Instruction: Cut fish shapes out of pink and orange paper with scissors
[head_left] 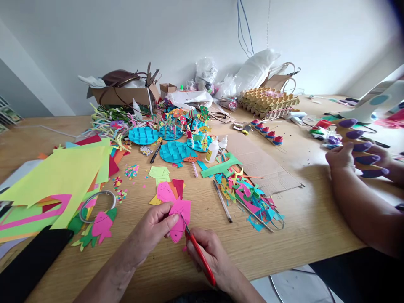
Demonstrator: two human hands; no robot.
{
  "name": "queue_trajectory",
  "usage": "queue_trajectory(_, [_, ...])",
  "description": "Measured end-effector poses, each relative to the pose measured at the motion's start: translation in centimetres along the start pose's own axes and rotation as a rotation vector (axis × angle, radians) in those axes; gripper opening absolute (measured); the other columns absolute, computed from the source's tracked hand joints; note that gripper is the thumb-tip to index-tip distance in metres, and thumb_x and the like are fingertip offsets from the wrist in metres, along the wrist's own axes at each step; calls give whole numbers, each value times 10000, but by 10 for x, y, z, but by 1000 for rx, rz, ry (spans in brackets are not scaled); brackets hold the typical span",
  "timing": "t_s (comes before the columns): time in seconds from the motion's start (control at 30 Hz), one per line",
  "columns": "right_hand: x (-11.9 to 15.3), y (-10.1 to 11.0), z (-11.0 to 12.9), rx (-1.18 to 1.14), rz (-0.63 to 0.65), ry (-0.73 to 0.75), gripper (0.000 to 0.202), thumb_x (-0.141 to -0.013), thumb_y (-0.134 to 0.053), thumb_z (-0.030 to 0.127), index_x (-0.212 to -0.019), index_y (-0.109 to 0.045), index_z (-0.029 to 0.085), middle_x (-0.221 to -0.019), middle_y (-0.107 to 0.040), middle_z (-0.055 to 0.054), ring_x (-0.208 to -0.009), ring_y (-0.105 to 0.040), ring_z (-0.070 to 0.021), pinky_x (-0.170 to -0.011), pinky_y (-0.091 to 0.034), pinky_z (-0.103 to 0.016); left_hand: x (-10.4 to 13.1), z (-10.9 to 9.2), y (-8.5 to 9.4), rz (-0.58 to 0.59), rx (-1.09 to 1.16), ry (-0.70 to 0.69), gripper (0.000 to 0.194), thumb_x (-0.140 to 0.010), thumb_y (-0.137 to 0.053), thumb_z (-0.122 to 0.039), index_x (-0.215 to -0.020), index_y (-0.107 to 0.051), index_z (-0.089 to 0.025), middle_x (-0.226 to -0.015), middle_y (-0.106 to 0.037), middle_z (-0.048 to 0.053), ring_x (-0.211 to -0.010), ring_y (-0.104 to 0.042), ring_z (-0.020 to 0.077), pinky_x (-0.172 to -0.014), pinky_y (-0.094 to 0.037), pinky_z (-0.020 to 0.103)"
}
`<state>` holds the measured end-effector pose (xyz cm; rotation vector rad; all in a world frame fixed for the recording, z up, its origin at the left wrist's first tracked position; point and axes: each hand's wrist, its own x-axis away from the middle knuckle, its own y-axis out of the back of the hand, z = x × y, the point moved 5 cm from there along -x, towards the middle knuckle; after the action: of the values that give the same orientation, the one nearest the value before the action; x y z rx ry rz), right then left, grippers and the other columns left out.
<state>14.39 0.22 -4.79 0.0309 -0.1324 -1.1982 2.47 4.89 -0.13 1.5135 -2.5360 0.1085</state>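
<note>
In my left hand (160, 223) I pinch a pink piece of paper (182, 208) with a fish outline drawn on it. My right hand (208, 252) grips red-handled scissors (202, 256), whose blades meet the right side of the pink paper. Beyond my left hand lie more paper pieces with drawn outlines, a pink one (166, 191) and a light green one (158, 171). Left of my hands rest a cut pink paper fish (101, 226) and green cut shapes beside a roll of tape (97, 206).
Coloured paper sheets (63, 172) cover the left side. Paper scraps (249, 193), a pen (222, 201) and glue bottles (212, 150) stand or lie right of centre. Blue round bases (176, 152) sit farther back. At right, a co-worker's hands hold a painted egg-carton strip (362, 146).
</note>
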Motion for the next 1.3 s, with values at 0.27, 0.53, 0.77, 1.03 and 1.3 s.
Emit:
queue_trajectory(0.27, [-1,1,5,51,0,-1,376,-865,-450,331,-545,-309,196,-511,-267,61,-477,-250,-83,-432,-196,-212,1,-1,5,23,-44,16,278,-799,-492,-369,-600,-483,-176,-541,-434,-47,-534,-353,113,-535,-290,234])
queue_trajectory(0.53, [-1,2,5,84,31,4,328,-847,-430,245,-542,-319,193,-517,-249,58,-487,-239,-85,-420,-182,-209,-2,-3,14,25,-97,50,245,-763,-547,-379,-639,-499,-173,-568,-398,-60,-536,-334,104,-512,-278,218])
queue_trajectory(0.77, [-1,0,5,100,39,-3,345,-863,-431,258,-547,-311,192,-511,-249,62,-471,-235,-79,-423,-177,-215,1,-1,10,3,6,85,255,-744,-555,-404,-663,-511,-166,-546,-413,-63,-506,-326,94,-493,-260,217])
queue_trajectory(1.03, [-2,0,4,69,35,-16,368,-864,-451,311,-537,-329,194,-489,-284,59,-462,-257,-82,-414,-200,-205,1,1,10,-31,62,86,250,-729,-585,-399,-668,-531,-162,-532,-428,-64,-495,-342,89,-487,-271,211])
queue_trajectory(1.3, [-1,-9,1,-149,29,-50,421,-878,-396,497,-591,-407,190,-474,-384,51,-418,-342,-84,-396,-292,-182,3,5,0,-101,148,53,229,-767,-562,-367,-672,-510,-165,-543,-456,-53,-496,-350,88,-479,-296,205])
